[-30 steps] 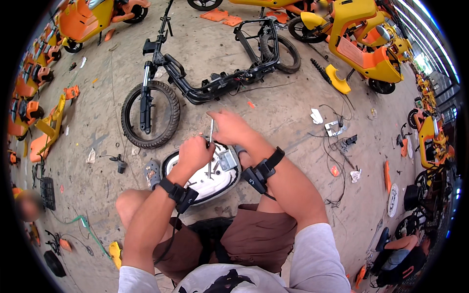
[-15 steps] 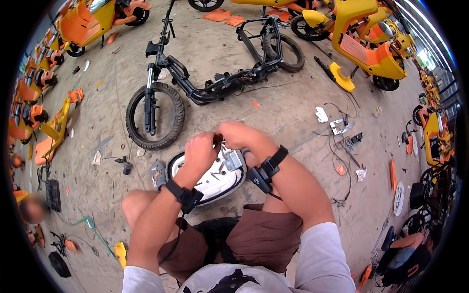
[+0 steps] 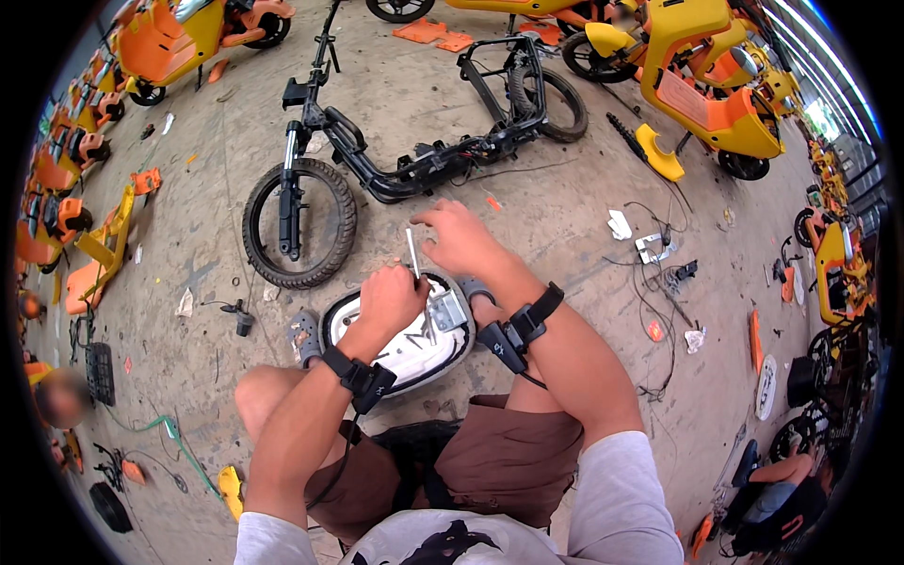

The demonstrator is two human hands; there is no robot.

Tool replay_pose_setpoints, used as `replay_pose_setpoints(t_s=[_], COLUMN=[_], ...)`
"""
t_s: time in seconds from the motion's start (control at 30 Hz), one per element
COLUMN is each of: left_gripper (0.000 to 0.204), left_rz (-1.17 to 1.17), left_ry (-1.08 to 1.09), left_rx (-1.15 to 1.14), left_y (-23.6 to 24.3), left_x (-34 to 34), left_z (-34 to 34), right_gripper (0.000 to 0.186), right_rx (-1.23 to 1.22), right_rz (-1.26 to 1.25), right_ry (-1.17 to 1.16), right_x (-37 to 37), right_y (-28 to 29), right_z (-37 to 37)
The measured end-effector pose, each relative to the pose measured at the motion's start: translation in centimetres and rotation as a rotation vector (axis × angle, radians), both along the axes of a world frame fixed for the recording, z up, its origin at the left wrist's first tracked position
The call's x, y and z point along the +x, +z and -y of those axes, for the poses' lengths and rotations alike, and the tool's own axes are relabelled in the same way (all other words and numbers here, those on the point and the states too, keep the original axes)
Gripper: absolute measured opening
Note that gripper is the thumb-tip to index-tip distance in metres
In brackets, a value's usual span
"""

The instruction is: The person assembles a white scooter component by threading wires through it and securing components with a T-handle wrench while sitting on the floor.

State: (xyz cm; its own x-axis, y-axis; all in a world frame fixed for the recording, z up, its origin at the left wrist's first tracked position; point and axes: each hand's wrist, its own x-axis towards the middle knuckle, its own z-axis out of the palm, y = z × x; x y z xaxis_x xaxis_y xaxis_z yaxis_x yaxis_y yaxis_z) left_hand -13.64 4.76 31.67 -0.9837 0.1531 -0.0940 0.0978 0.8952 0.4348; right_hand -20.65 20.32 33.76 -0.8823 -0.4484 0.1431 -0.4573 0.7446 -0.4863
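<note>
An upturned scooter seat (image 3: 403, 362) with a white underside and dark rim lies between my feet. A metal hinge bracket (image 3: 447, 309) sits at its right side, and several dark bolts lie loose on the white base. My left hand (image 3: 392, 301) is closed above the seat, fingers curled at the lower end of a slim silver wrench (image 3: 412, 249) that sticks up. What else those fingers cover is hidden. My right hand (image 3: 459, 239) hovers just right of the wrench's upper part, fingers apart, holding nothing.
A bare black scooter frame (image 3: 405, 174) with wheels stands ahead. Loose cables and a white metal bracket (image 3: 654, 247) lie at right. Yellow-orange scooters (image 3: 706, 113) and stripped panels surround the floor. Another person (image 3: 782, 499) sits at the far lower right.
My right hand has let go beside the left hand and moved up and away, its fingers spreading. The silver wrench now shows upright between the hands. My left hand stays nearly in place.
</note>
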Motion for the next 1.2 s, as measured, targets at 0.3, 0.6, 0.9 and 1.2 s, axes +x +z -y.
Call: replay_pose_setpoints(t_s=[0.3,0.6,0.9,1.2], left_gripper=[0.033,0.03,0.036,0.037], left_rz=[-0.062,-0.125,-0.139,-0.097], left_ry=[0.091,-0.037,-0.025,0.117], left_rx=[0.06,-0.06,-0.132,0.029], left_y=[0.0,1.1,0.3,-0.7], left_x=[-0.4,-0.2,-0.3,-1.2], left_z=[0.1,0.6,0.3,0.6], right_gripper=[0.059,0.045,0.032,0.04], right_rx=[0.175,0.291,0.124,0.405], right_rz=[0.54,0.109,0.354,0.622], right_ry=[0.347,0.184,0.097,0.314], right_x=[0.5,0.4,0.2,2.2], right_y=[0.5,-0.5,0.7,2.1], right_z=[-1.6,-1.1,-0.3,1.1])
